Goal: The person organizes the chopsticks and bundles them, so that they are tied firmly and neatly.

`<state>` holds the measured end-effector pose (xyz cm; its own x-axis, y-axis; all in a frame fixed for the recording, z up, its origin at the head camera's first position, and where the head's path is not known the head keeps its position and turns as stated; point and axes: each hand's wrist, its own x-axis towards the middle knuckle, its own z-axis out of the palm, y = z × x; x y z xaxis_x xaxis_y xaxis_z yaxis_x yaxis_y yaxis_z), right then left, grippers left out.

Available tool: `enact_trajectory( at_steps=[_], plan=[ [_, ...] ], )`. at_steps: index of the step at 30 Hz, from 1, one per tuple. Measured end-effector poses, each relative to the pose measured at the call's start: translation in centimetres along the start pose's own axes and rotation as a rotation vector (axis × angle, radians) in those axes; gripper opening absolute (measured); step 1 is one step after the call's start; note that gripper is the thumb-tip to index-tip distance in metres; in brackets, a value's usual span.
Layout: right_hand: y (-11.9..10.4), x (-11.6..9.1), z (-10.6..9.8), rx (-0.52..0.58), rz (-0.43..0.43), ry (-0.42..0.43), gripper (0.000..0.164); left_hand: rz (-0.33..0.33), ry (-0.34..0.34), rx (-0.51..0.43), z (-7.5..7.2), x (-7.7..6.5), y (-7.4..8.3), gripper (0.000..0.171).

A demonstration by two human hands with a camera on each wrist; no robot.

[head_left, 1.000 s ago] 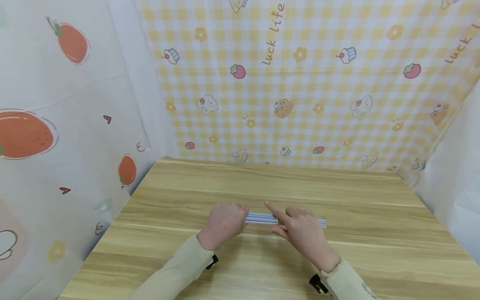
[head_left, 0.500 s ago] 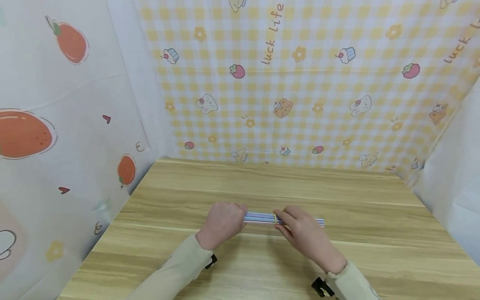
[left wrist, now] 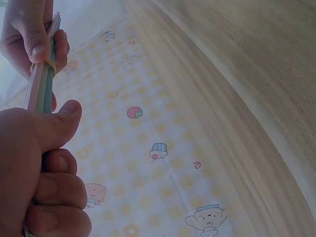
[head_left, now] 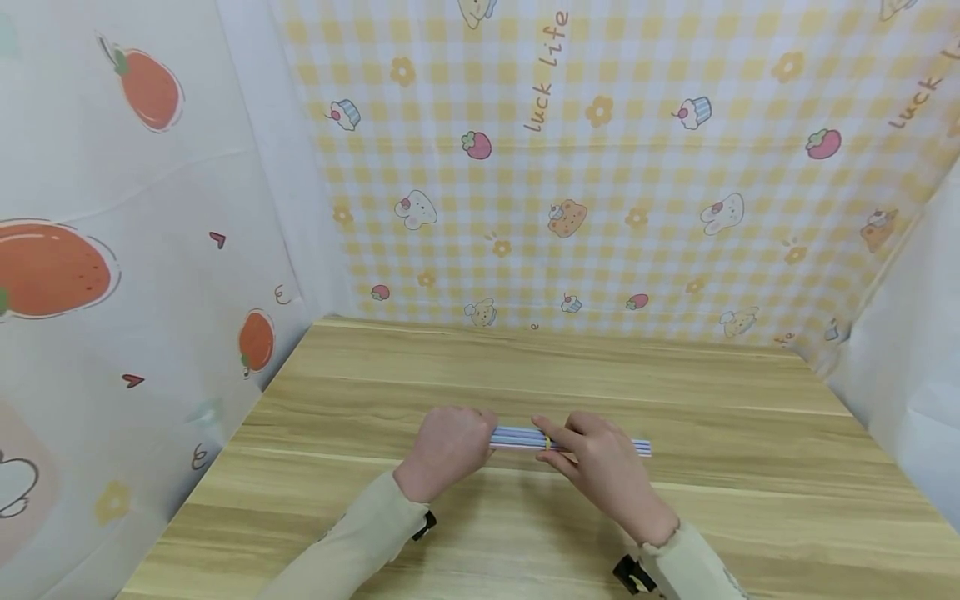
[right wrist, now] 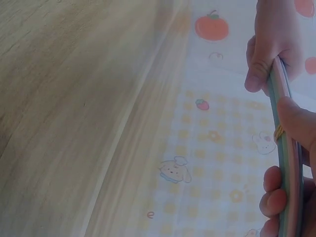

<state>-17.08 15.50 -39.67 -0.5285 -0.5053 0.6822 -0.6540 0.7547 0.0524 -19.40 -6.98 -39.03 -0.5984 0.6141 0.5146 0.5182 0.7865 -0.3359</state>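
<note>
A bundle of slim pastel sticks point(head_left: 517, 438) in blue, pink, green and lilac lies level between both hands, over the table. My left hand point(head_left: 453, 442) grips its left end in a fist, hiding that end; the thumb point(left wrist: 69, 113) lies along the top in the left wrist view. A yellow rubber band point(head_left: 548, 442) circles the bundle near its middle. My right hand point(head_left: 607, 462) holds the right part, with thumb and index finger beside the band and the other fingers point(right wrist: 274, 200) curled round the sticks. The right end sticks out past that hand.
The wood-grain table point(head_left: 375, 367) spreads out around both hands. A yellow checked cloth point(head_left: 600, 183) hangs behind it, and a white cloth with orange fruit prints point(head_left: 172, 200) covers the left side. Black straps point(head_left: 633, 575) show at the sleeve cuffs.
My right index finger, raised a second ago, came down onto the bundle and now reaches just past the band. The band has shifted slightly left along the sticks. My left hand keeps its grip.
</note>
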Motion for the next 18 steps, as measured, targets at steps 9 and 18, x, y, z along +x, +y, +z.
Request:
enact_trajectory(
  at_steps=[9,18],
  plan=[
    [0.3,0.0,-0.4,0.035,-0.011,-0.007,0.044,-0.002,-0.001,-0.015,0.0,0.0,-0.1,0.032],
    [1.3,-0.4,-2.0,0.047,0.042,-0.067,0.038,-0.021,-0.020,-0.047,0.2,-0.2,-0.6,0.032]
  ],
)
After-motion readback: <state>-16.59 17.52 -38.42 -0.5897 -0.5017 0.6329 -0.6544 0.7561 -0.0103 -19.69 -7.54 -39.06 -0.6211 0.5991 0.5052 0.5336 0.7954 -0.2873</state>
